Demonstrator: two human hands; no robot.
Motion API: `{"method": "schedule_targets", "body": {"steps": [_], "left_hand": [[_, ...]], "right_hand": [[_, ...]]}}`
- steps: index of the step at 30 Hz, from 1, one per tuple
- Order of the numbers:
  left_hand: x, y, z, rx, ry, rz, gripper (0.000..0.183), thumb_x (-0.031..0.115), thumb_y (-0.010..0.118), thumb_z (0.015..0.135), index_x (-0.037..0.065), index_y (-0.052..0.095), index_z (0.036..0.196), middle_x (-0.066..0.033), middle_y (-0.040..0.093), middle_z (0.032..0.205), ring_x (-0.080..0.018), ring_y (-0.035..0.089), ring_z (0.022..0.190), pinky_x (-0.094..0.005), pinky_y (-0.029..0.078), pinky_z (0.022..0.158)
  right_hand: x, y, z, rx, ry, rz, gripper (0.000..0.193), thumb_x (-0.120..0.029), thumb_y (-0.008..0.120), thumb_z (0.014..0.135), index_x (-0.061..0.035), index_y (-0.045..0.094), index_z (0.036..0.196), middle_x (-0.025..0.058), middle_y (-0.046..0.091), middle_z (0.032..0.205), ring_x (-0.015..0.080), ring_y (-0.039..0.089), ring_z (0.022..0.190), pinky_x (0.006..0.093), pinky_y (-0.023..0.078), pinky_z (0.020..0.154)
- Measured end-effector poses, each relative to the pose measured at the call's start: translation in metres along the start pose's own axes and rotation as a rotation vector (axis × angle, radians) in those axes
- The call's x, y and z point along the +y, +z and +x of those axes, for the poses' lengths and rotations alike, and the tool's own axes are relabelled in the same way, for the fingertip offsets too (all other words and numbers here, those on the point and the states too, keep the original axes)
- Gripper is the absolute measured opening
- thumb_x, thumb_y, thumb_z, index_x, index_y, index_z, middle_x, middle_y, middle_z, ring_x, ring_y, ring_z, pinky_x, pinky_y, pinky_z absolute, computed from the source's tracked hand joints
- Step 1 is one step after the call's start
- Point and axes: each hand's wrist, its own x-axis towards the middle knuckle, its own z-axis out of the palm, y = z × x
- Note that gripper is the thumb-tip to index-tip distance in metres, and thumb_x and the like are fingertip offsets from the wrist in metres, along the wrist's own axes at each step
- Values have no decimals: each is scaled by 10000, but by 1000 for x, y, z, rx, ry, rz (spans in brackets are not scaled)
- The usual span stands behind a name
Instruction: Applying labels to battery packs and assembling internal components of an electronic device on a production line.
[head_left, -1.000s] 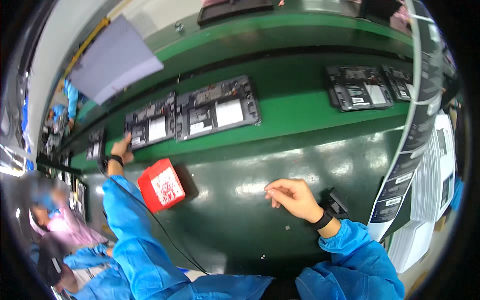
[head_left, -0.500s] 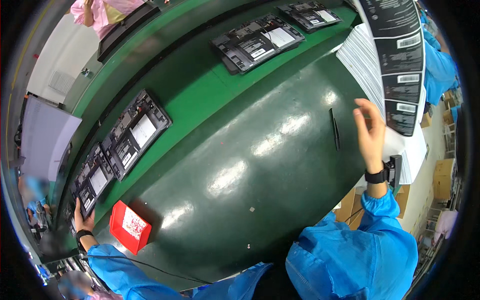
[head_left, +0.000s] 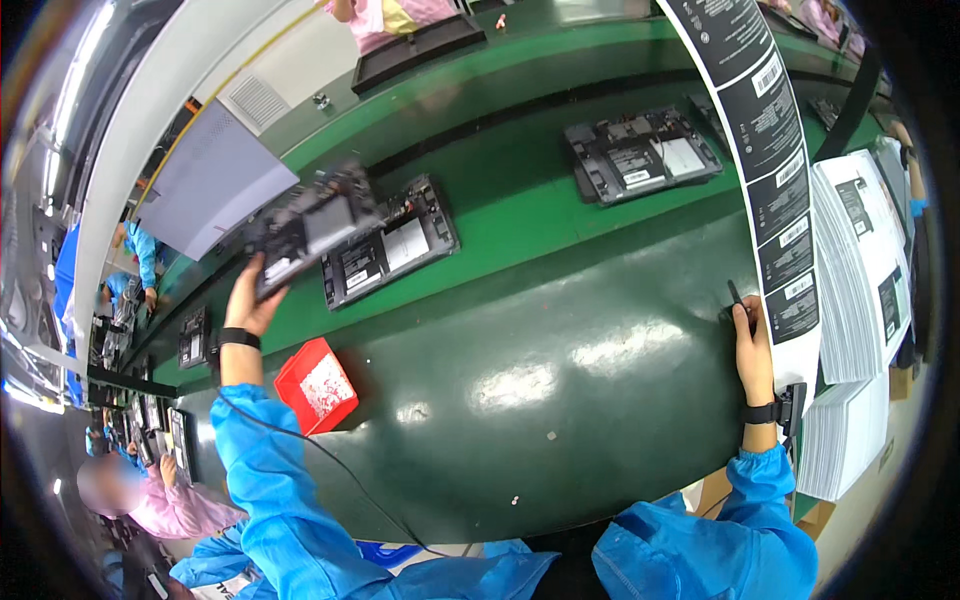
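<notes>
My left hand [head_left: 252, 305] grips the lower left corner of an open-backed tablet [head_left: 318, 226], circuit board and battery bare, blurred by motion. It is lifted and tilted over the green belt, partly covering another such tablet [head_left: 405, 246] lying there. At the right, my right hand [head_left: 752, 340] is closed on slim black tweezers [head_left: 735, 293], whose upper end sticks out above the fingers. The hand rests at the table's right side, beside a long strip of black printed labels [head_left: 778, 200].
A red tray [head_left: 290, 378] of small white bits stands on the dark green table [head_left: 600, 440]. More open tablets [head_left: 645, 160] lie along the belt. Stacks of white label sheets [head_left: 845, 430] stand at the right. Co-workers sit across the belt and at the left. A cable hangs by my left arm.
My left hand has raised the tablet off the belt and brought it rightward. My right hand, previously open and empty, has closed on the tweezers. The view has turned left.
</notes>
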Motion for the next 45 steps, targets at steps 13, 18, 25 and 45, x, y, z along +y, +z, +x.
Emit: {"method": "schedule_targets", "body": {"steps": [13, 18, 25, 45], "left_hand": [[-50, 40, 29, -95, -219, 523, 966, 413, 822, 849, 61, 201, 1501, -124, 586, 1331, -285, 611, 1123, -589, 476, 841], [-23, 48, 13, -49, -365, 387, 438, 481, 748, 891, 174, 652, 1189, -36, 700, 1106, -235, 649, 995, -389, 487, 750], [0, 99, -44, -254, -242, 141, 398, 327, 670, 964, 86, 630, 1278, -119, 681, 1249, -302, 642, 1157, -535, 517, 1005], [-110, 442, -101, -681, -91, -59, 356, 249, 675, 976, 3, 657, 1234, -110, 714, 1198, -254, 692, 1039, -404, 532, 931]], "right_hand": [[-1, -31, 5, 142, 179, 77, 234, -195, 638, 1017, 13, 740, 981, 37, 690, 846, 134, 624, 778, 288, 492, 737], [-9, -25, 13, 75, 133, 158, 235, -193, 610, 1033, -5, 700, 924, 13, 640, 817, 102, 575, 761, 258, 456, 743], [5, -30, 78, -50, 134, 376, 265, -221, 551, 1055, -20, 675, 934, 26, 625, 782, 122, 579, 764, 256, 446, 764], [48, 107, 196, 489, -394, -289, 260, -206, 544, 1014, 5, 654, 1117, 214, 675, 1039, 327, 641, 980, 453, 498, 867]]}}
